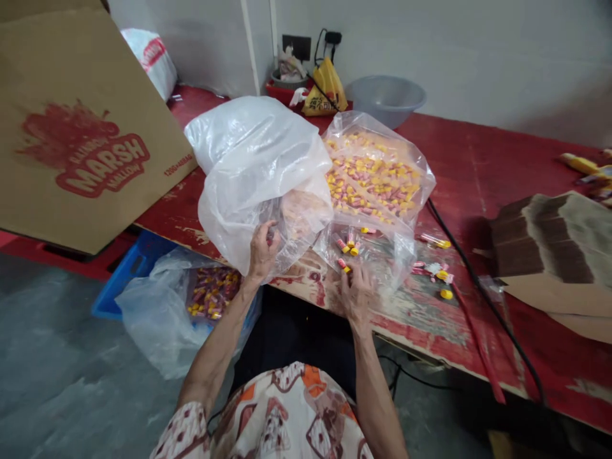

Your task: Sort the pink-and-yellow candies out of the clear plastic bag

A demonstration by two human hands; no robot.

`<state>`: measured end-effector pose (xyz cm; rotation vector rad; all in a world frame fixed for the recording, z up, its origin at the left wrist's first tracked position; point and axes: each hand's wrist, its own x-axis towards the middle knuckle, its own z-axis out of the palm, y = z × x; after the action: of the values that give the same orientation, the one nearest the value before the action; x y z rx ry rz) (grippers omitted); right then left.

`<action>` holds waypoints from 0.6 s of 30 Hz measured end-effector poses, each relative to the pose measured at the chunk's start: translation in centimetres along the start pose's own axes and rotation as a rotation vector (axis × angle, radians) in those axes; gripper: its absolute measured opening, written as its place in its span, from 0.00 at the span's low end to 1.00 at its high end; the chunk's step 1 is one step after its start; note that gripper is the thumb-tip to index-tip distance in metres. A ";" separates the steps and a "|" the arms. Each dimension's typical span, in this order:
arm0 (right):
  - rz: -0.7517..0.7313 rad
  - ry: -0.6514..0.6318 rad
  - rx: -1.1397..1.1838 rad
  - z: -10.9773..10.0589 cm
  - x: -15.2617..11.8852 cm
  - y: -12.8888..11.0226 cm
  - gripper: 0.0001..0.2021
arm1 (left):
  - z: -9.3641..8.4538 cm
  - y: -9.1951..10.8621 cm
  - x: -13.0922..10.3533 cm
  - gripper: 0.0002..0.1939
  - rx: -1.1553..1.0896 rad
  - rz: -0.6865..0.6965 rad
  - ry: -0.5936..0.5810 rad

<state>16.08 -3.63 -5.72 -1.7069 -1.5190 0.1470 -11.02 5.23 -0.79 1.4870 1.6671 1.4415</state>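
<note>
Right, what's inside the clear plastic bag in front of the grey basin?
Many small pink tubes with yellow caps show through the clear plastic bag; those lower in the pile are covered.

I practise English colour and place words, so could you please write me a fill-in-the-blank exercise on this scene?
The crate below the table is ____.
The printed carton reads "Rainbow ____ Mallow".
Inside the clear bag, the pieces are pink and ____.
In the picture, the white bag lies to its ____.
Missing words: blue; Marsh; yellow; left.
</note>
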 end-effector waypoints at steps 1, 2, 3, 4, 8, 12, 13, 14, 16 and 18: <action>0.015 -0.019 -0.001 0.0 0.0 0.1 0.20 | 0.6 0.2 -0.4 0.15 -0.145 -0.102 -0.021; 0.042 -0.017 0.012 0.0 0.1 0.1 0.21 | 1.3 0.4 -0.9 0.18 -0.283 -0.212 -0.050; 0.075 0.004 0.034 0.0 0.1 0.2 0.21 | 2.1 0.5 -1.4 0.20 -0.410 -0.313 -0.075; 0.106 0.035 0.060 -0.1 0.2 0.3 0.22 | 2.8 0.6 -1.8 0.21 -0.519 -0.394 -0.091; 0.128 0.093 0.103 -0.3 0.5 0.8 0.25 | 5.4 0.2 -3.3 0.23 -0.658 -0.484 -0.104; 0.088 -0.008 0.042 -0.6 0.6 1.5 0.26 | 7.3 -0.5 -3.7 0.12 -0.291 -0.160 -0.170; 0.087 -0.012 0.037 -0.6 0.5 1.5 0.26 | 7.6 -0.6 -3.6 0.10 -0.183 -0.040 -0.205; 0.088 0.002 0.040 -0.7 0.5 1.6 0.26 | 7.9 -0.6 -3.5 0.08 -0.088 0.070 -0.239; 0.090 0.067 0.052 -0.9 0.4 1.5 0.26 | 8.2 -0.4 -3.1 0.09 0.051 0.230 -0.271; 0.095 0.133 0.052 -1.1 0.3 1.3 0.25 | 8.2 0.0 -2.8 0.12 0.131 0.323 -0.245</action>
<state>17.82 -3.80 -5.74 -1.7139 -1.3271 0.1189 -3.07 5.76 -4.30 1.9914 1.4432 1.2581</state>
